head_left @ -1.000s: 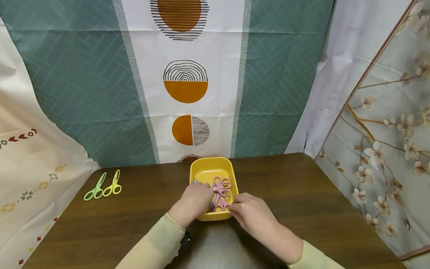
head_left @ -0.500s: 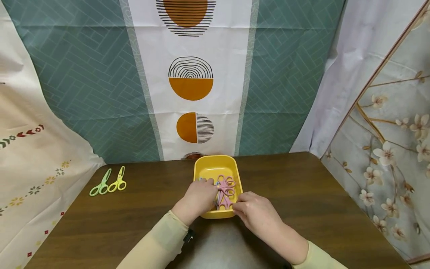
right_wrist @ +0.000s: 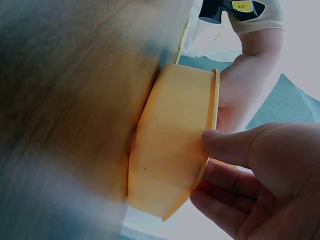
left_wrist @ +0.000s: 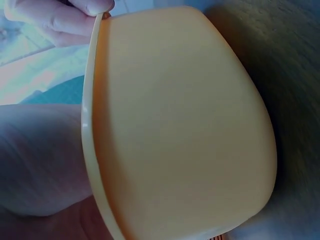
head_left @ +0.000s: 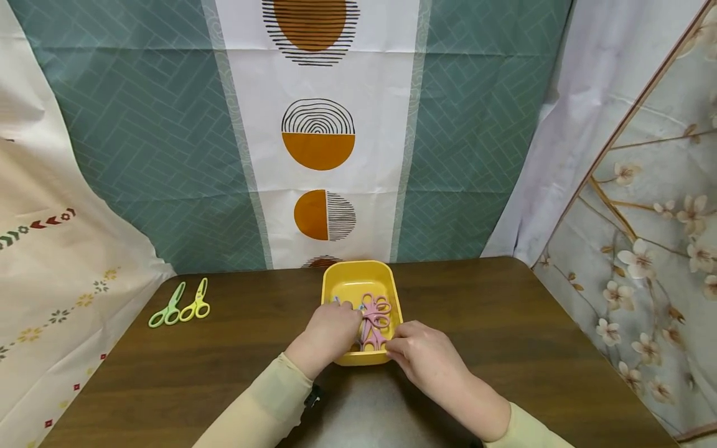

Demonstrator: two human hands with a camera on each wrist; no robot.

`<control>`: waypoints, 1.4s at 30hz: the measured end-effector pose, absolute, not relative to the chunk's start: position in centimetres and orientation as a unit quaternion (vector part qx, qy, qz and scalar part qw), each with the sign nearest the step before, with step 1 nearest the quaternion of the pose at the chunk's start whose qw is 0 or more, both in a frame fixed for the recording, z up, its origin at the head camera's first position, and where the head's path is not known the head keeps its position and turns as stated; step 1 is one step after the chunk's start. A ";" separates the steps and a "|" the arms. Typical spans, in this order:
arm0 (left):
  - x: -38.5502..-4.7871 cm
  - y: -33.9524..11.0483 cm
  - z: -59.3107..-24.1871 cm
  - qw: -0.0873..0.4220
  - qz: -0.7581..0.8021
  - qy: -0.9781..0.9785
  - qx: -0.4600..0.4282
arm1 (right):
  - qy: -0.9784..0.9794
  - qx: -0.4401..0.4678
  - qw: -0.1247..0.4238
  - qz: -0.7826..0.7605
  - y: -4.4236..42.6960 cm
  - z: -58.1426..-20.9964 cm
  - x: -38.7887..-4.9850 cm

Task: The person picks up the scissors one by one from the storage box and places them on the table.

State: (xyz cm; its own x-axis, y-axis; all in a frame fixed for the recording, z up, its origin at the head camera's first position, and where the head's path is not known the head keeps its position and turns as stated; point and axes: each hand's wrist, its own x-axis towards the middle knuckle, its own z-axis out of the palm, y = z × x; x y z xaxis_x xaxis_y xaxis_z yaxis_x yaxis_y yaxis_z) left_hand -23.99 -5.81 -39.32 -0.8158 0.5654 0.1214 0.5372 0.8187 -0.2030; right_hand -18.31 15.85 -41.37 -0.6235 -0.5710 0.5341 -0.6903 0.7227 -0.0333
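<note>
Near the back middle of the table stands a yellow box (head_left: pixel 360 269) with pink scissors (head_left: pixel 376 311) inside, and bits of blue beside them. My left hand (head_left: pixel 325 336) reaches over the box's left side, its fingertips down inside and hidden; the left wrist view shows mostly the box's outer wall (left_wrist: pixel 185 120). With thumb and fingers, my right hand (head_left: pixel 431 358) pinches the rim at the near right corner. In the right wrist view that hand (right_wrist: pixel 270 175) has its thumb against the outside of the box (right_wrist: pixel 170 135).
Green scissors (head_left: pixel 169 311) and yellow scissors (head_left: pixel 196 305) lie side by side at the far left of the brown table (head_left: pixel 493 311). Patterned cloths hang behind the table and at both sides.
The head view has turned slightly, shifting everything a little to the right in it. Both hands stay at the box, with hardly any movement relative to it.
</note>
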 end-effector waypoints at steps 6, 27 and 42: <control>-23.9 -5.6 -39.4 0.125 0.057 -0.946 -0.295 | -0.893 0.351 0.254 0.120 15.8 -41.4 -18.3; -23.4 -5.6 -39.2 0.128 0.032 -0.946 -0.296 | -0.890 0.360 0.254 0.117 16.1 -41.2 -18.1; -22.6 -5.6 -38.7 0.196 0.018 -0.925 -0.323 | -0.883 0.368 0.265 0.122 16.1 -41.3 -18.1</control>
